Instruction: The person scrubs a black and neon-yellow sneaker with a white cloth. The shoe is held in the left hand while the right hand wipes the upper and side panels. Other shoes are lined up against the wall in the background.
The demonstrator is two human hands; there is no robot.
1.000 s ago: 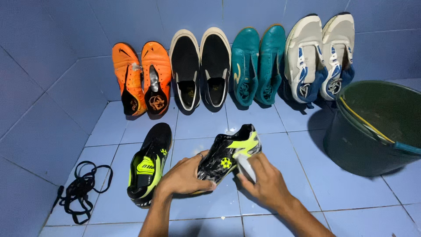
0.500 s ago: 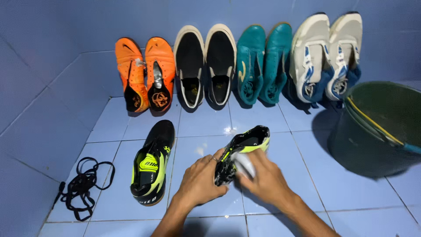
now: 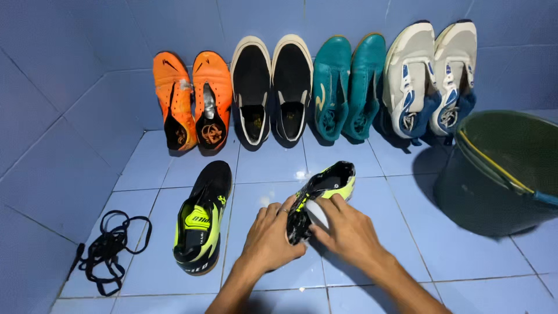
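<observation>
A black and neon-yellow sports shoe (image 3: pixel 325 186) is held low over the blue tiled floor, heel opening pointing away. My left hand (image 3: pixel 268 235) grips its near end from the left. My right hand (image 3: pixel 346 229) clasps it from the right, and a small white thing (image 3: pixel 317 214) shows between the fingers and the shoe; I cannot tell what it is. The matching shoe (image 3: pixel 200 224) lies on the floor just to the left.
Against the blue wall lean four pairs: orange (image 3: pixel 192 102), black and cream slip-ons (image 3: pixel 273 90), teal (image 3: pixel 346 87), white and blue (image 3: pixel 430 78). A dark green bucket (image 3: pixel 505 174) stands at right. Black laces (image 3: pixel 110 250) lie at left.
The held shoe has been turned and shifted slightly right, its opening now tipped away. My hands have closed in around its near end.
</observation>
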